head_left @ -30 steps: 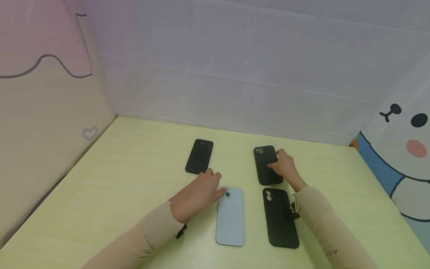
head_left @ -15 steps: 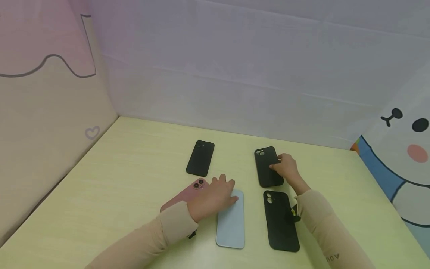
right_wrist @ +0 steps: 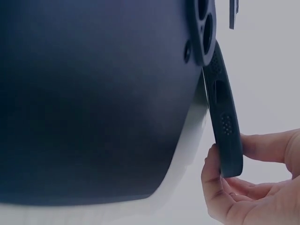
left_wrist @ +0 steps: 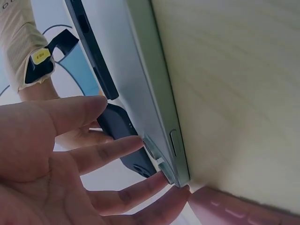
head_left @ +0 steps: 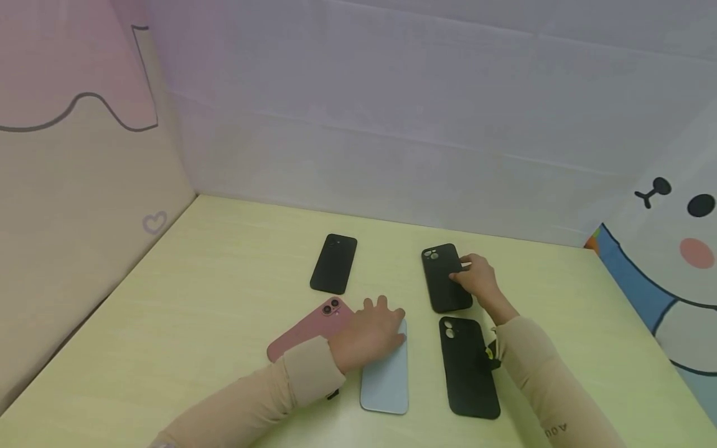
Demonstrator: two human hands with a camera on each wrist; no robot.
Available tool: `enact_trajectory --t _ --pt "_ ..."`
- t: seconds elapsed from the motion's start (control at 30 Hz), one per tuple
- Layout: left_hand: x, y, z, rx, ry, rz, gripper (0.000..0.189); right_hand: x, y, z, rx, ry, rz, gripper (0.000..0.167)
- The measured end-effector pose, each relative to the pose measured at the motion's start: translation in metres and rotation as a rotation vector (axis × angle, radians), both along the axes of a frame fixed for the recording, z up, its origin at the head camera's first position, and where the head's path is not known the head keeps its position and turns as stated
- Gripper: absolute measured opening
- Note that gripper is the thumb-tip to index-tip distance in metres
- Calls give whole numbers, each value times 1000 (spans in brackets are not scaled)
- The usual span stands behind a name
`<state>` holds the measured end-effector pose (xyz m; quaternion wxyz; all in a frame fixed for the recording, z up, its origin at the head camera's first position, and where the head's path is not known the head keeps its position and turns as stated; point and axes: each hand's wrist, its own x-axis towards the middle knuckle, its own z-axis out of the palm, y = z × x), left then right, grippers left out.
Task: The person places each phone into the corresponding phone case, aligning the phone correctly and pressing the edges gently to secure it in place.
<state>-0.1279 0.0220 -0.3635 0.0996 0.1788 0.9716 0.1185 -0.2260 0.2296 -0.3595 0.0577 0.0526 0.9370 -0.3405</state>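
Note:
A pale blue phone [head_left: 385, 386] lies back up on the table. My left hand [head_left: 366, 336] is over its camera end, fingers spread. In the left wrist view, those fingertips [left_wrist: 136, 142] are right at the camera bump. Just left of it lies a pink phone [head_left: 308, 328], partly hidden by my left hand and sleeve. At the right, my right hand [head_left: 476, 277] pinches the right edge of a black phone case [head_left: 442, 283] with camera cutouts. The right wrist view has the case's edge [right_wrist: 225, 108] between thumb and fingers.
A second black phone case [head_left: 469, 379] lies in front of the pinched one, beside my right sleeve; it looms large in the right wrist view. Farther back to the left is a black phone [head_left: 334, 264]. Cloth walls [head_left: 364, 124] close off the table's back and sides.
My left hand has moved right, from the camera end's left side to over the pale blue phone, uncovering the pink phone. My right hand keeps its pinch on the case, nearly still.

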Motion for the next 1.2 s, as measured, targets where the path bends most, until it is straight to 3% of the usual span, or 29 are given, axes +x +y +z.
enact_trajectory --t 0.3,0.53,0.77,1.2 --pt "3 9 -4 1 20 5 29 1 1 0 -27 -10 1 52" --pt "3 18 -8 -74 39 48 36 2 1 2 -39 -27 3 54" --pt "4 26 -14 -175 109 68 41 1 0 0 -34 -22 -5 52" --pt "2 31 -16 -188 149 149 43 2 0 0 -55 -37 -6 54"
